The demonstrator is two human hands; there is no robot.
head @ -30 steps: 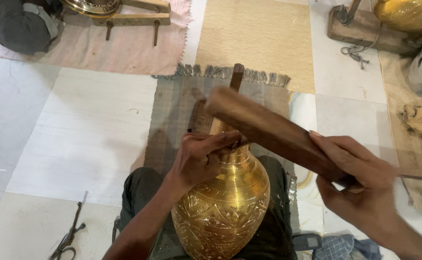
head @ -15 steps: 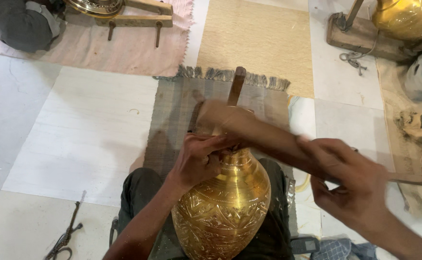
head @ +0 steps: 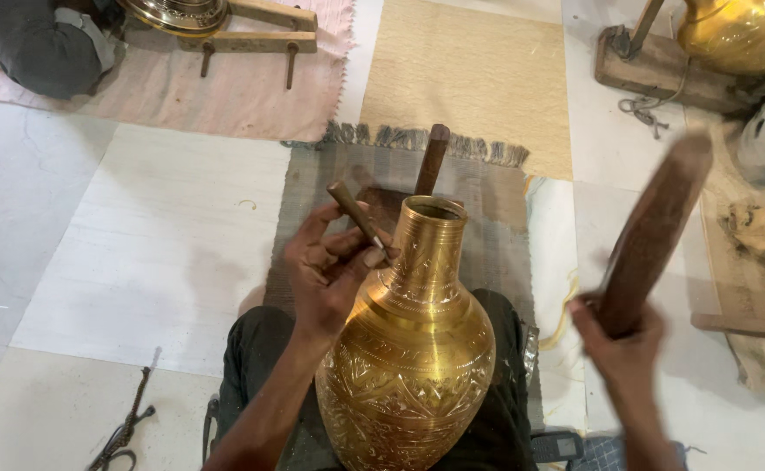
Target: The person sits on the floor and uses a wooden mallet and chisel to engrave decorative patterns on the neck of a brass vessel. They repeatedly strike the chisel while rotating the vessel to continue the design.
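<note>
1. Head view: the brass vase [head: 413, 349] stands upright on the person's lap, over a grey fringed mat [head: 312, 201] on the floor.
2. The left hand [head: 330, 270] has its fingers [head: 352, 249] clenched around a small chisel [head: 358, 220], tip touching the vase's neck.
3. The right hand [head: 620, 344], well apart to the vase's right, grips a raised wooden mallet [head: 653, 231].

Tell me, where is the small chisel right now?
In the head view, the chisel is pinched in the left hand, left of centre, its tip against the brass vase just below the neck.
</note>
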